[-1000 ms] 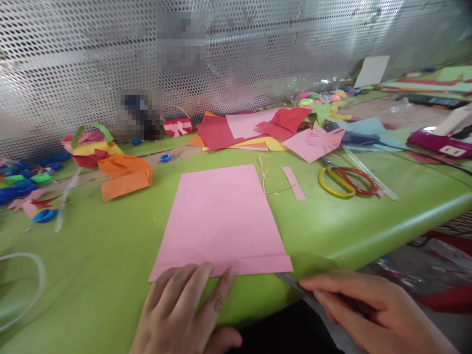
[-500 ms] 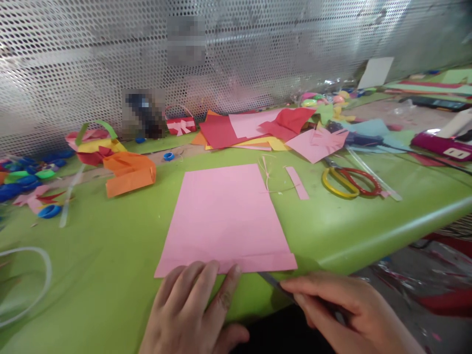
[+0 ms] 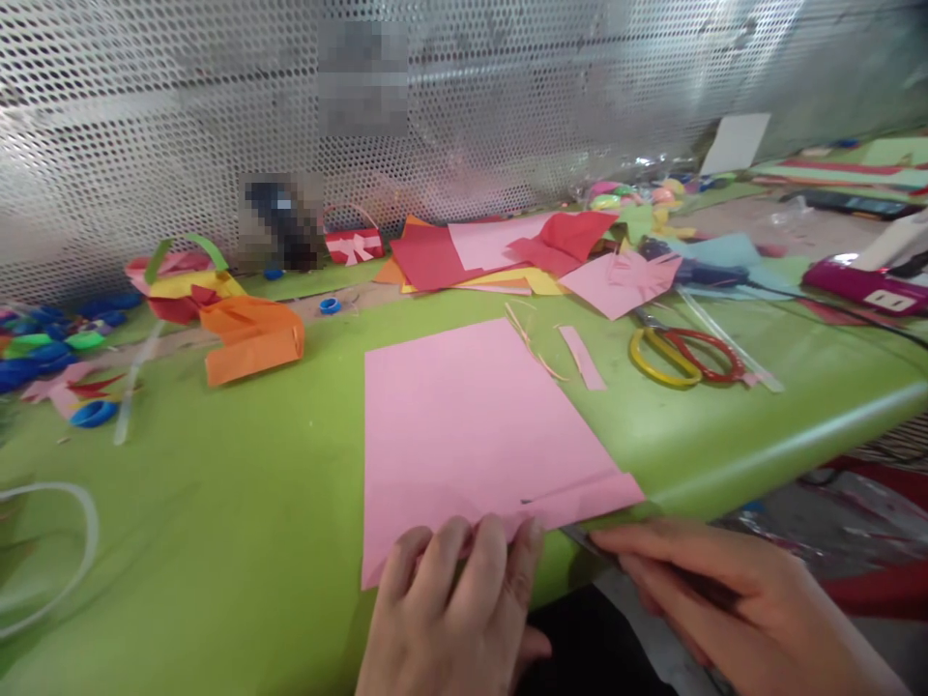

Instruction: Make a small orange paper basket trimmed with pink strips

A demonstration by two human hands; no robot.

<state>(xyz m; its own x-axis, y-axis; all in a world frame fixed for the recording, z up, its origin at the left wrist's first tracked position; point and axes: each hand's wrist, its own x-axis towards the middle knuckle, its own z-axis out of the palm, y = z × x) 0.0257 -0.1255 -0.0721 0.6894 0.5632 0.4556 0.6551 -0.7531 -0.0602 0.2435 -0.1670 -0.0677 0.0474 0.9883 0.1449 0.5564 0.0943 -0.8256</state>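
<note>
A sheet of pink paper (image 3: 464, 416) lies turned at a slant on the green table, its near edge folded into a narrow strip. My left hand (image 3: 456, 590) rests on that fold, fingertips pressing it down and thumb apart below the edge. In my right hand (image 3: 725, 590) is a slim knife with a thin grey blade (image 3: 576, 535); my fingers hide most of its handle. The blade passes under the folded strip, and a dark tip shows at the strip's inner edge. A small pink paper strip (image 3: 582, 358) and thin straw-coloured strands (image 3: 535, 343) lie beyond the sheet.
Scissors (image 3: 685, 356) with yellow and red handles lie to the right, near a clear glue stick (image 3: 732, 343). Coloured paper sheets (image 3: 435, 256) are piled at the back. An orange folded paper (image 3: 253, 338) lies left. A perforated metal panel (image 3: 464, 97) stands behind.
The pink sheet has turned anticlockwise, its near right corner swinging right and up. Both my hands have shifted right, and the blade has gone under the fold.
</note>
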